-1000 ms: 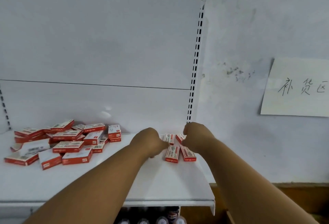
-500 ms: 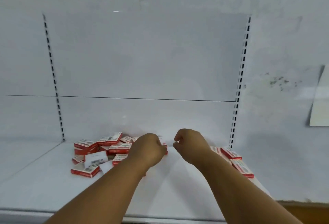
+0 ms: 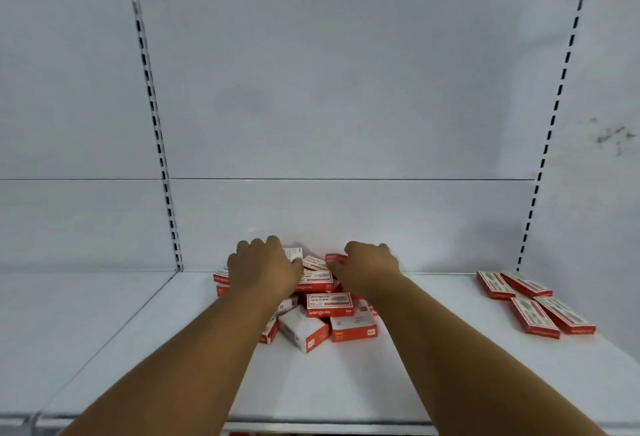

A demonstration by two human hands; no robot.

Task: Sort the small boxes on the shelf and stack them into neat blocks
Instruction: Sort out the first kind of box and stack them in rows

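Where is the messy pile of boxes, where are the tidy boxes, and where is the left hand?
messy pile [image 3: 329, 304]: head view, top face of a front box.
tidy boxes [image 3: 530, 316]: head view, top of a near box.
left hand [image 3: 263, 267]: head view, back of the hand.

Both hands over a loose pile of red/white boxes [image 3: 329, 304] mid-shelf [image 3: 346, 383]: left hand [image 3: 263, 267] & right hand [image 3: 372, 262] fingers curled down onto the pile's back, exact grip hidden. Four boxes [image 3: 535, 302] laid flat in a tidy 2x2 block at right, well apart from pile.

Boxes [image 3: 329, 304]: red with white panels and white lettering. Shelf [image 3: 329, 383]: plain white. Back panel [image 3: 346, 106], behind shelf: pale grey-white. Slotted rails [image 3: 157, 137]: white, black slots.
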